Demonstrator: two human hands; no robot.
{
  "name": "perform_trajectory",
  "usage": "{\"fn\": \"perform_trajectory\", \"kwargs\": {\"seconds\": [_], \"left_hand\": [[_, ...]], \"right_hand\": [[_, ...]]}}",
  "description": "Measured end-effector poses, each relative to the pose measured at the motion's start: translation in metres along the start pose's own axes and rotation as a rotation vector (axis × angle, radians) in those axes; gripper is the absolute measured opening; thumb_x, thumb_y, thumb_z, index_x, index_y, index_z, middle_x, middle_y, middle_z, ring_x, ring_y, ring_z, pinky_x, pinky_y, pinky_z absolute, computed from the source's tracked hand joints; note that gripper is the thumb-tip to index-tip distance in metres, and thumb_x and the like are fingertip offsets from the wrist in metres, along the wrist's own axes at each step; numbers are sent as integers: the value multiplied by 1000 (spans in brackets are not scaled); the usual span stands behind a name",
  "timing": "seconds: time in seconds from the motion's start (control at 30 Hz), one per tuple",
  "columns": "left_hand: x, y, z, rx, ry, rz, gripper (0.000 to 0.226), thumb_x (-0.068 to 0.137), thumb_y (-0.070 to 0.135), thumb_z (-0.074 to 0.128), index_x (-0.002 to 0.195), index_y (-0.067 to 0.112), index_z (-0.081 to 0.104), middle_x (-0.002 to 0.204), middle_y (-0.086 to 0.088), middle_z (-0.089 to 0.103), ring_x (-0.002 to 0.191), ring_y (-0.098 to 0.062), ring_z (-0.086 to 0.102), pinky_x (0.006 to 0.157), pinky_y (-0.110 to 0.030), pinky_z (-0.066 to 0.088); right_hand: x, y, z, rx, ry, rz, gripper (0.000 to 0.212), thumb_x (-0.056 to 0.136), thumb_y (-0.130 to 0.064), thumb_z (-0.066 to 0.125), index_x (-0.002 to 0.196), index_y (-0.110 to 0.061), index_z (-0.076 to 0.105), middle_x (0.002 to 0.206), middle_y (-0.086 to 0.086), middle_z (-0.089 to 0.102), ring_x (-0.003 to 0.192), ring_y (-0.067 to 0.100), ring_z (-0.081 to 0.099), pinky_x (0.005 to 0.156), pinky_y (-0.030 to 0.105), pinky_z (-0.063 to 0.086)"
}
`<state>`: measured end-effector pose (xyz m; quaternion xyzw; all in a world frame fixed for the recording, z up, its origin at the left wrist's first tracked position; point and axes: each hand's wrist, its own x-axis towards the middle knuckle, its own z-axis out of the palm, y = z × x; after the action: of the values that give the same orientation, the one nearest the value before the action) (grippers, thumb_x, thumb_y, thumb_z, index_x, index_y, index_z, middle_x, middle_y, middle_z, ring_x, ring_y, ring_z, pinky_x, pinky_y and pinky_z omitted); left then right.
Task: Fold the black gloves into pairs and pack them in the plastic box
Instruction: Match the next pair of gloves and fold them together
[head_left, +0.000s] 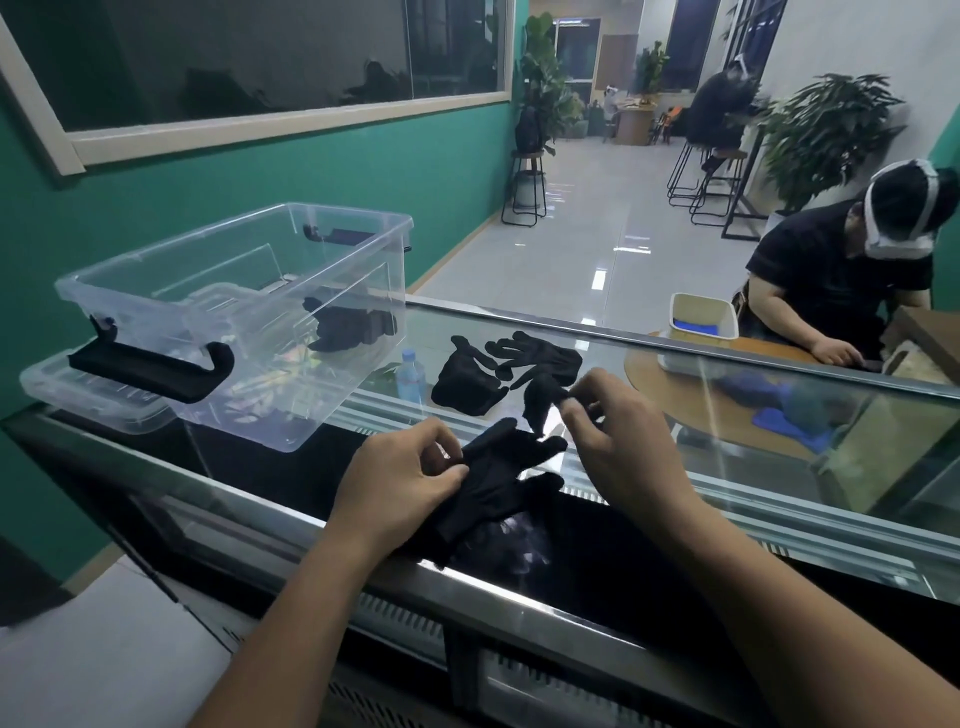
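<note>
While both hands (511, 457) grip, glove (493, 486) lies between.

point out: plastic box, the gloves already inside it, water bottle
plastic box (363, 224): head view, far rim.
gloves inside the box (349, 328): head view, middle of the black bundle.
water bottle (411, 375): head view, body below the cap.
</note>
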<state>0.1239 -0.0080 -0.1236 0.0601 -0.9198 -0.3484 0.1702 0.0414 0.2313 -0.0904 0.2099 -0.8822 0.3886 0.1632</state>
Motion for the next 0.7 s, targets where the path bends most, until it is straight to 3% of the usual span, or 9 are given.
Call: {"fn": "perform_trajectory", "kwargs": {"seconds": [0.1,0.33,0.43,0.53,0.63,0.7], "left_hand": [[-1,5,2,45,69,-60,19,86,37,86,83,33,68,71,16,72,67,-5,67,64,-29,54],[-10,22,6,-59,34,-119,19,90,44,83,88,33,69,73,6,72,69,-9,69,65,-30,56],[-13,30,6,-59,64,-4,28,85,54,86,96,35,68,74,9,68,70,-7,67,64,-26,54],[-14,38,10,-29,177,160,49,78,59,88,113,36,62,94,17,63,80,4,61,66,-20,50],[-8,43,15,12,252,285,61,78,42,94,125,28,59,116,12,55,88,0,52,72,-25,53],[-2,42,16,44,334,352,54,82,24,94,126,22,64,120,4,57,98,-12,58,79,-34,60]], "right_hand": [[-3,-6,0,174,47,13,20,103,-20,64,83,-20,60,76,-11,64,77,5,62,64,13,42],[-8,-14,-1,355,-33,-9,19,105,-14,62,86,-15,59,71,-23,61,67,-1,56,63,9,40],[-10,-17,-1,378,-64,-24,18,106,-13,61,89,-15,60,75,-23,63,69,-2,58,64,9,42],[-12,-20,0,382,-77,-41,17,106,-10,61,89,-13,60,75,-21,63,68,-2,59,63,9,42],[-15,-24,-2,412,-124,-57,16,106,-6,61,91,-10,60,73,-16,65,66,-3,64,58,7,45],[-15,-25,-2,421,-139,-79,12,106,-7,62,95,-9,64,84,-3,70,70,2,68,58,11,50]]}}
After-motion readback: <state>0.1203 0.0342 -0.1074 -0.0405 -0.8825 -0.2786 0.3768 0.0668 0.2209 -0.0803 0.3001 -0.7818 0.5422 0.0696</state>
